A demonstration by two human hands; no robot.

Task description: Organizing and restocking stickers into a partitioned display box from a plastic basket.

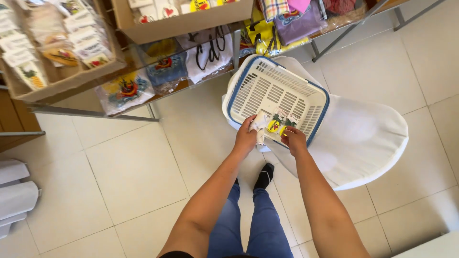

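A white plastic laundry basket [267, 86] with a blue rim sits tilted on a white chair [363, 138]. My left hand [245, 138] grips a white folded cloth item [261, 123] at the basket's near rim. Just to its right, my right hand [294, 140] holds a small clear packet with a yellow and green print [277, 123], over the same rim. Both hands are close together, and the two items touch each other.
A metal-framed glass shelf [95, 114] runs along the top with printed bags and cloths under it. Cardboard boxes [181, 24] of packaged goods sit on it. White rolled items [14, 191] lie at the left edge. Tiled floor [119, 172] surrounds my legs.
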